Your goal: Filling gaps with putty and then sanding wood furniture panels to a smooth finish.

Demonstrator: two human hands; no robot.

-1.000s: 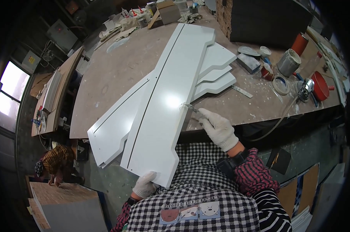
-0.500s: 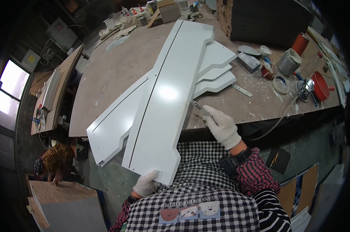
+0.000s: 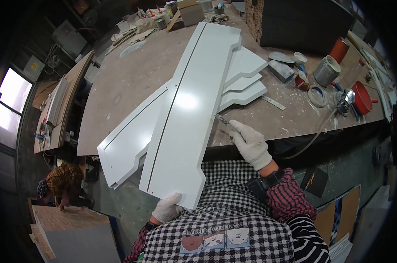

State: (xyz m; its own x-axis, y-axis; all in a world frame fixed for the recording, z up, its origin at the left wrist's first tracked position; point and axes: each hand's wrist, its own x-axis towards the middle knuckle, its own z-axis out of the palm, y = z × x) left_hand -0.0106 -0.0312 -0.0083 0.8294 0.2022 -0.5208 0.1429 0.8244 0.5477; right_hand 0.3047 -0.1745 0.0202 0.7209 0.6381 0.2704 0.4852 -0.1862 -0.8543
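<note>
A long white panel [image 3: 176, 144] with a dark groove along its length lies slantwise, its near end reaching past the table edge toward me. My left hand [image 3: 168, 207], in a white knit glove, is closed on that near end; the fingers beneath are hidden. In my right hand [image 3: 253, 145], also gloved, is a slim utility knife [image 3: 224, 121]. Its tip meets the panel's right edge near mid-length. Under this panel several similar white panels [image 3: 126, 139] are crossed at an angle, their notched ends [image 3: 246, 93] showing on the right.
On the brown worktable [image 3: 115, 103], a metal can [image 3: 326, 71], tape roll [image 3: 317, 96], red bowl-shaped part [image 3: 362, 98] and hosed air tool [image 3: 346, 100] stand at right. A flat strip [image 3: 274, 102] lies near the panels. Another person [image 3: 63, 180] bends over boards at lower left.
The knife and my right hand shift very slightly along the panel's edge. Otherwise the panels and my left hand look almost the same; the other person's position changes a little.
</note>
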